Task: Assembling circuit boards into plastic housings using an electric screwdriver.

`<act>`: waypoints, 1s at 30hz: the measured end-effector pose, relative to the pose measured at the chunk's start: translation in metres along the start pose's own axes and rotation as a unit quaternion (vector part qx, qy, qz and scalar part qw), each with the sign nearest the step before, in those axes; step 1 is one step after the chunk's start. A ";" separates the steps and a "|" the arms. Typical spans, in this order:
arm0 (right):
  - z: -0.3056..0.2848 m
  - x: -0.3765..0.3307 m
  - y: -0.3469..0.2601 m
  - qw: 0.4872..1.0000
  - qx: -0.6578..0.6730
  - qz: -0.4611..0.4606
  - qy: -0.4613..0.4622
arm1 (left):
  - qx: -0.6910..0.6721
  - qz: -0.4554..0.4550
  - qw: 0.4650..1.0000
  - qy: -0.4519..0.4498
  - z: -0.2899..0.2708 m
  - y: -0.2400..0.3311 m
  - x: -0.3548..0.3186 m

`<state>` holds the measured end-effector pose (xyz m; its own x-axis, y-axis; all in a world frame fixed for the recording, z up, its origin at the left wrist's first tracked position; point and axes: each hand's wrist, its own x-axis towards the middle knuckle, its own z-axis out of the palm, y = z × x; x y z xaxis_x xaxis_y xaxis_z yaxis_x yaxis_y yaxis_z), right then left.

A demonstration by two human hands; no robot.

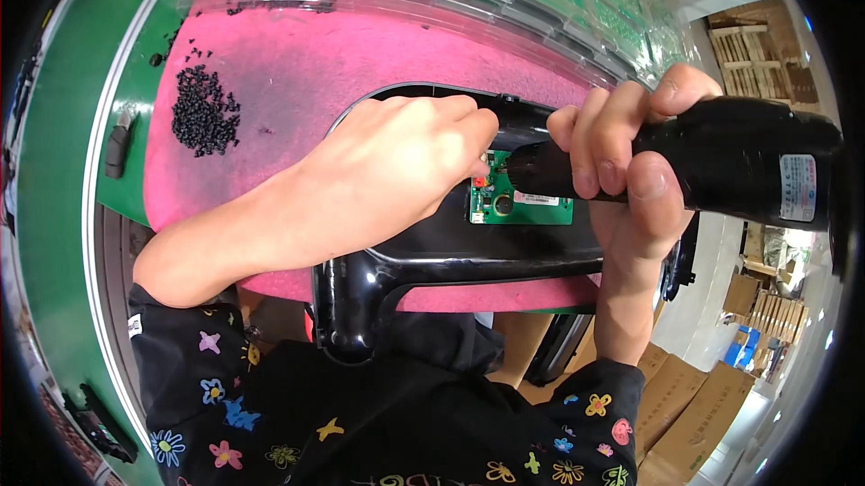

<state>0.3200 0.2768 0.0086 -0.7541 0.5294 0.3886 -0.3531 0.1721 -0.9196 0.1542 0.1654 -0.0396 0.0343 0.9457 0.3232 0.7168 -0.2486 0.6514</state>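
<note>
The left hand (423,148) is curled, its fingertips at the upper left edge of the green board (524,212); whether they pinch something, I cannot tell, because the knuckles hide it. The board lies at four o'clock from this hand, inside the black shell (505,247). The right hand (622,144) is closed around a black driver (743,157), and from this hand the board is at eight o'clock. The driver's narrow end points to nine o'clock, over the board; if it touches, I cannot tell. Under the shell is the pink mat (297,81). Black pieces (205,112) are heaped there, near ten o'clock from the left hand.
</note>
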 end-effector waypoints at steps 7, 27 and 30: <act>-0.001 0.006 0.005 0.998 -0.017 0.005 -0.052 | -0.038 0.046 0.998 0.001 0.001 -0.004 -0.003; -0.012 -0.011 -0.014 0.992 0.095 -0.081 -0.022 | -0.021 0.029 0.999 -0.034 0.000 0.001 0.001; -0.009 -0.014 -0.015 0.978 0.184 -0.099 0.022 | -0.061 0.030 0.998 0.009 0.002 -0.003 0.001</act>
<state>0.3412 0.2743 0.0164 -0.6297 0.5520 0.5466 -0.6708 -0.0316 -0.7409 0.1537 0.1674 -0.0422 0.0610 0.9249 0.3753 0.6238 -0.3289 0.7090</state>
